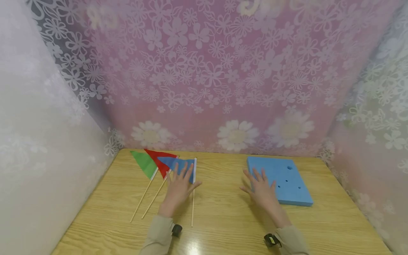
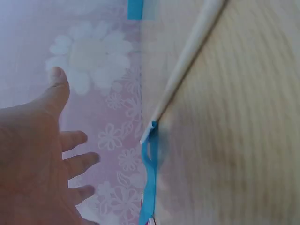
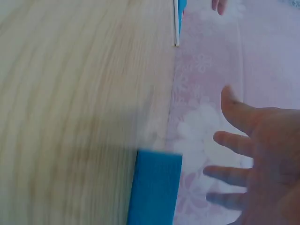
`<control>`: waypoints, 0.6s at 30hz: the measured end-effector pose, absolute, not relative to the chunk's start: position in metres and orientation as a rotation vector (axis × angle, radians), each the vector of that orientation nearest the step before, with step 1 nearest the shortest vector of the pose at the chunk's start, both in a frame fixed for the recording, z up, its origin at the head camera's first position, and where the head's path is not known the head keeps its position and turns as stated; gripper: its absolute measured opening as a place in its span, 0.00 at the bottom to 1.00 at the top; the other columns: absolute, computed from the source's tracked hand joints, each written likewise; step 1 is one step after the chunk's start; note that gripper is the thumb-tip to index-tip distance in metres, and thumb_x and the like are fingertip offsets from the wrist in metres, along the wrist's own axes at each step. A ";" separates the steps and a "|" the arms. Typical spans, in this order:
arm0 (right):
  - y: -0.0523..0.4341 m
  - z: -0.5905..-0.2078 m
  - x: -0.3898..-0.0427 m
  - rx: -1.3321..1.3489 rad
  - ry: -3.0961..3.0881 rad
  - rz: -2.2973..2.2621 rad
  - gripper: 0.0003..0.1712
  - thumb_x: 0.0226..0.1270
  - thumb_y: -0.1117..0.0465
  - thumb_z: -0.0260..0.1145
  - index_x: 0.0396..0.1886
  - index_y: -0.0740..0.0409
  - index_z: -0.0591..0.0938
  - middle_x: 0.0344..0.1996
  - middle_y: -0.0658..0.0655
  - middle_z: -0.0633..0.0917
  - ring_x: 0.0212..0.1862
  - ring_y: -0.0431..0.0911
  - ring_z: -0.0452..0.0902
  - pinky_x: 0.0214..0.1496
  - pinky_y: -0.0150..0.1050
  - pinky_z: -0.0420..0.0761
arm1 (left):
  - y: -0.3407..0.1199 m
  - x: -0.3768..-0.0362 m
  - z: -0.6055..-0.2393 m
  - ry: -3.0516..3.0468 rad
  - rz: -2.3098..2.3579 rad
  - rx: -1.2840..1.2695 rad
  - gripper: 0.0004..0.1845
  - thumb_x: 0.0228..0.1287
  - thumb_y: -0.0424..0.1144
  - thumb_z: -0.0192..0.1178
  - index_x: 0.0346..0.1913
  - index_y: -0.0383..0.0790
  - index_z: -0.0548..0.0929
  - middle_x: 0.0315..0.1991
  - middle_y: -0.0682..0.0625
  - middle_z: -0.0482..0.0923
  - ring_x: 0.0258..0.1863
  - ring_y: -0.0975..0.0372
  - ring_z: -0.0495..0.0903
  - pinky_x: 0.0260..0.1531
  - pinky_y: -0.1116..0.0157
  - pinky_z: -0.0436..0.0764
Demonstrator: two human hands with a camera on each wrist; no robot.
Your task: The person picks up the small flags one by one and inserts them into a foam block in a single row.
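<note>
Three small triangular flags on thin wooden sticks lie fanned out on the left of the table: a green flag, a red flag and a blue flag. Over the blue flag hovers my left hand, fingers spread, holding nothing; it hides part of the cloth. My right hand, also spread and holding nothing, is above the left edge of a blue foam block with several holes in its top. In the left wrist view, the blue flag's stick runs along the table beside the hand.
The wooden table ends against a pink flowered cloth at the back, with pale cloth walls on both sides. A stretch of tabletop separates the flags from the foam block. Dark bands sit at both wrists.
</note>
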State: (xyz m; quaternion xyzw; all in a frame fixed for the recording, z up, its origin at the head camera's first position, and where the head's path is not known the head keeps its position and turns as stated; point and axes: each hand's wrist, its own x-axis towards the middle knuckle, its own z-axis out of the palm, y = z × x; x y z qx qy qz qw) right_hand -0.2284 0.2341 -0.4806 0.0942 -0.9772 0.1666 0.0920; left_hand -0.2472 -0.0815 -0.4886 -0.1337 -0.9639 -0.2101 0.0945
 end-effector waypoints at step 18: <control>0.369 -0.464 -0.224 0.424 -2.699 0.448 0.30 0.68 0.58 0.71 0.66 0.63 0.77 0.64 0.74 0.75 0.61 0.75 0.70 0.55 0.73 0.71 | 0.022 -0.282 -0.453 -2.780 -0.764 -0.722 0.35 0.77 0.61 0.48 0.77 0.44 0.65 0.73 0.45 0.69 0.75 0.47 0.62 0.74 0.45 0.61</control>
